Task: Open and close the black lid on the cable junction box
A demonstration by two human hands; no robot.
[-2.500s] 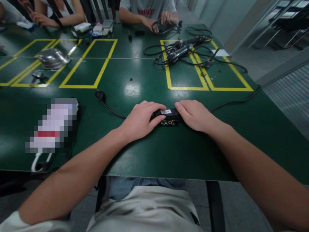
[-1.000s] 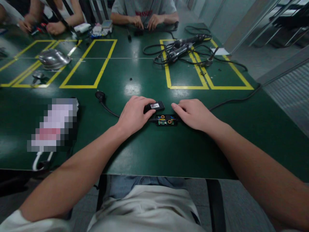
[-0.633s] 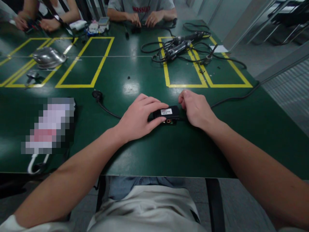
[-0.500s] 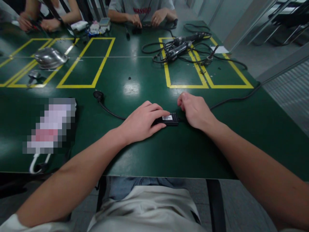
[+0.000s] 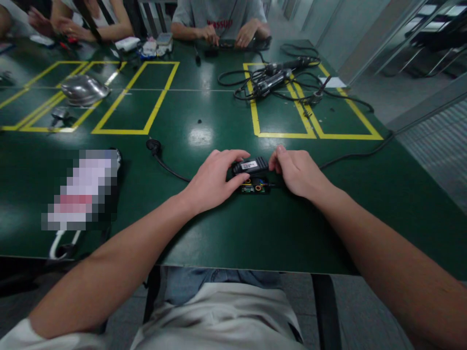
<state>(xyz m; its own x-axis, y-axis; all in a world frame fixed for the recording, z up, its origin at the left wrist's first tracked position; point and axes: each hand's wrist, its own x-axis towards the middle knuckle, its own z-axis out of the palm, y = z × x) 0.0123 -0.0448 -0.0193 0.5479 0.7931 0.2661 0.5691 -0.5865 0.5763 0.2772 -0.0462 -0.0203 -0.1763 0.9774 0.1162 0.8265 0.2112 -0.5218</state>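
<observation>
My left hand (image 5: 213, 182) grips a black ribbed housing cover (image 5: 251, 166) with a white label, thumb on its near side and fingers on the far side. The cover is lifted and tilted. Just below it a circuit board (image 5: 255, 187) with ring-shaped coils lies exposed on the table. Close to the cover's right end is my right hand (image 5: 295, 170), its fingers curled and closed; what they hold, if anything, is hidden. A black cord with a plug (image 5: 153, 146) runs out to the left from under my left hand. Another black cord (image 5: 343, 158) leads off to the right behind my right hand.
A phone-like device with a blurred screen (image 5: 82, 187) lies at the left. Farther back are a shiny metal shell (image 5: 84, 90) and black tools with tangled cables (image 5: 272, 82) among yellow tape outlines. Co-workers' hands (image 5: 246, 34) are busy at the far edge of the green table (image 5: 204, 233).
My left hand has raised the housing cover and shifted it away from me, uncovering the circuit board. My right hand stays curled in nearly the same place. The view has shifted slightly.
</observation>
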